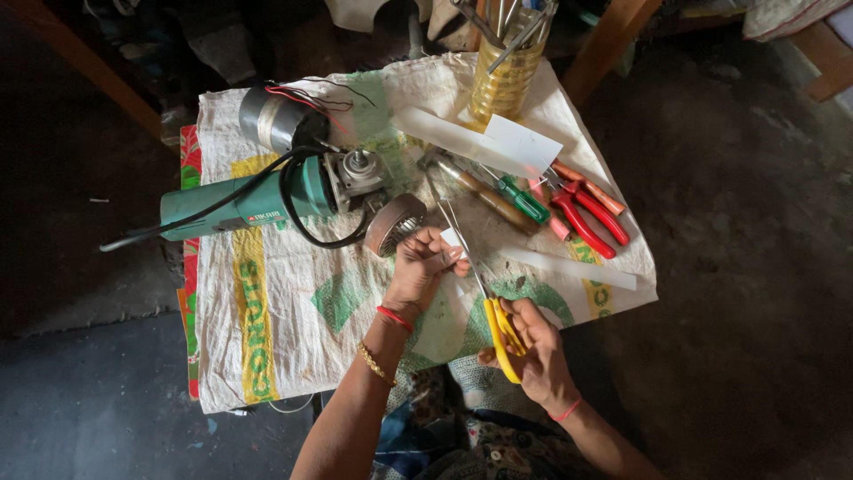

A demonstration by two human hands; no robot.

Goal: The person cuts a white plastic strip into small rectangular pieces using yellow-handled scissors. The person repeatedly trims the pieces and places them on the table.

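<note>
My right hand grips yellow-handled scissors, blades pointing away toward a small white paper piece. My left hand pinches that paper piece between its fingertips, right at the scissor blades. Both hands hover over a white woven sack cloth with green and yellow print. A round grey motor part lies just left of my left hand.
A green angle grinder with black cord and a grey cylindrical motor lie at the left. Red pliers, screwdrivers, white paper strips and a clear jar of tools sit at the right and back. Dark floor surrounds.
</note>
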